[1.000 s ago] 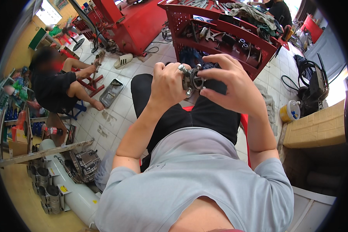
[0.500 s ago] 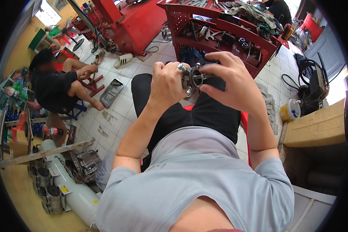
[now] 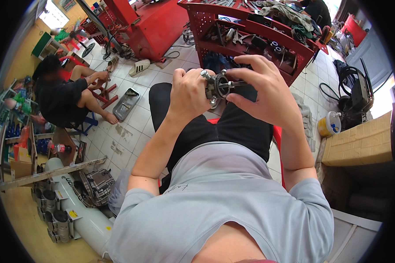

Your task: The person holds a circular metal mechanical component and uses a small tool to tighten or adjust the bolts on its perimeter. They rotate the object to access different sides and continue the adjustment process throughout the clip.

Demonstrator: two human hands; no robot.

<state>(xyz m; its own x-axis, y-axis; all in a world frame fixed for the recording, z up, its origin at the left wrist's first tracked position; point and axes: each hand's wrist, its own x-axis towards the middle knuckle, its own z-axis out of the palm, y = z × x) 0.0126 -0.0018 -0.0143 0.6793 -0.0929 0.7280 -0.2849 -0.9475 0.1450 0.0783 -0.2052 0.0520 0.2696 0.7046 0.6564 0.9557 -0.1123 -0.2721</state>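
The metal part (image 3: 216,90) looks heavy for its size and quite rigid, a solid chunk with a round opening (image 3: 224,86) facing about three o'clock. It should not bend or crush under a firm squeeze, though any oil on the metal could make it slippery; whether it is oily cannot be told from here. The body is the sensible place to take hold, on its nine o'clock side, clear of the silver bolt (image 3: 205,74) near eleven o'clock and of the opening. The thin rod (image 3: 238,83) reaching out from the opening toward three o'clock seems the more delicate piece, better pinched lightly than gripped hard

The left hand (image 3: 189,95) is curled closed around the nine o'clock side of the part and holds it up above the black trousers (image 3: 163,98). From that hand, the part sits between two and three o'clock, touching it. The right hand (image 3: 270,97) is well open, thumb below and fingers fanned above, with the rod running between them; whether any finger presses on the rod cannot be told. From the right hand, the part lies toward nine o'clock, just beside the fingertips. A metal tray (image 3: 120,115) rests on the floor well off at nine o'clock
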